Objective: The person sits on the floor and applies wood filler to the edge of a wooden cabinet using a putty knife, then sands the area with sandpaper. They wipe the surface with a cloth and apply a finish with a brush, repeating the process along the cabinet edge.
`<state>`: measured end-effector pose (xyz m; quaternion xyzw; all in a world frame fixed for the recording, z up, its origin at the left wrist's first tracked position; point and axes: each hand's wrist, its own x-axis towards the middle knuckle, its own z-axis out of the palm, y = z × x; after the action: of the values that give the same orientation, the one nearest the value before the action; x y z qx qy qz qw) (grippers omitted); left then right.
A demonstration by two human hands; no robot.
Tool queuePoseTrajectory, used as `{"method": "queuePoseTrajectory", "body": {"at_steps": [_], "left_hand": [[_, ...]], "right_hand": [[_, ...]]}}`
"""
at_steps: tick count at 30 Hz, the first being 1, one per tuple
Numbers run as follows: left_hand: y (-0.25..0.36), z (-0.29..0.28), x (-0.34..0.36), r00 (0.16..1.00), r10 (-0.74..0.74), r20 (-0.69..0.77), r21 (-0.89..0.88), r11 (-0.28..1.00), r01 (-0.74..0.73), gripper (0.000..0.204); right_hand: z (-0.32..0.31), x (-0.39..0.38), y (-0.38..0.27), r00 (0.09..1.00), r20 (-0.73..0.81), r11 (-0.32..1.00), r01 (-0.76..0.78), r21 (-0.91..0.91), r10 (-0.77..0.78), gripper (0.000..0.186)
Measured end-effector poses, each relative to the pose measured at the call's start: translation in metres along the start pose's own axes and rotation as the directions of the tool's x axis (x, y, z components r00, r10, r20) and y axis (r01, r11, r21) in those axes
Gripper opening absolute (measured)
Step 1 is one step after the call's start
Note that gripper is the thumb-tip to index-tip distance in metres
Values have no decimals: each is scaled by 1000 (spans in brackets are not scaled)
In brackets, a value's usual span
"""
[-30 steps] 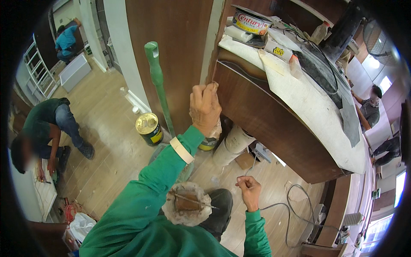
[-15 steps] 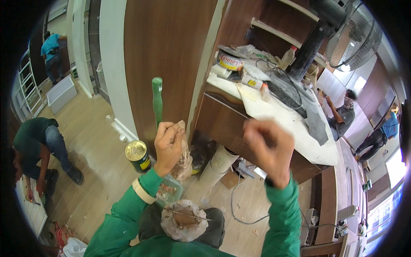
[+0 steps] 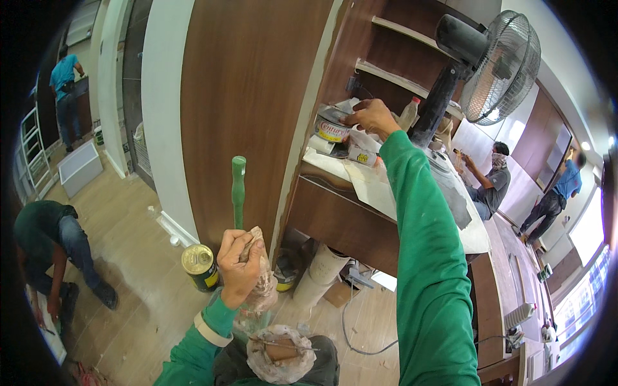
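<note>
My left hand (image 3: 239,264) is closed round the top of a crumpled, translucent plastic bag (image 3: 262,289) smeared with brownish matter. A green-handled tool (image 3: 238,186) rises upright just behind these fingers; its lower end is hidden, so I cannot tell whether they grip it. My right hand (image 3: 373,119) reaches over the cluttered counter, fingers bent together at the rim of a round tin (image 3: 333,125). What its fingertips hold, if anything, is hidden. At my lap is a round, plastic-lined container (image 3: 273,370) with a thin stick (image 3: 293,348) across its top.
A fan (image 3: 502,71) stands on the counter (image 3: 473,238) beside a bottle (image 3: 409,113). On the floor are a dark can (image 3: 199,265), a white cylinder (image 3: 322,270) and a grey cable (image 3: 360,350). One person (image 3: 55,251) bends at left; others work farther off.
My right hand has moved forward and up from in front of the counter to the tin. My left hand keeps the plastic bag. The view has tilted upward.
</note>
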<state>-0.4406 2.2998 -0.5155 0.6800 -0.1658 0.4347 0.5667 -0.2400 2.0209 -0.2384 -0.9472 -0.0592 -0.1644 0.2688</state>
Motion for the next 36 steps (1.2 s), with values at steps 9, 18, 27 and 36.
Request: {"method": "queuePoseTrajectory", "body": {"at_steps": [9, 18, 27, 36], "left_hand": [[-4, 2, -2, 1000, 17, 5, 23, 1000, -17, 14], [-2, 2, -1, 1000, -16, 2, 63, 998, 15, 14], [-5, 16, -2, 993, -115, 5, -30, 993, 115, 16], [0, 59, 4, 793, -557, 245, -457, 655, 601, 19]], "right_hand": [[-3, 1, 10, 972, -59, 757, -138, 639, 228, 10], [1, -5, 11, 984, -109, 662, -14, 750, 144, 13], [-12, -87, -3, 821, -539, 981, 188, -56, -188, 32], [214, -281, -6, 924, -351, 851, 304, 428, -154, 39]]}}
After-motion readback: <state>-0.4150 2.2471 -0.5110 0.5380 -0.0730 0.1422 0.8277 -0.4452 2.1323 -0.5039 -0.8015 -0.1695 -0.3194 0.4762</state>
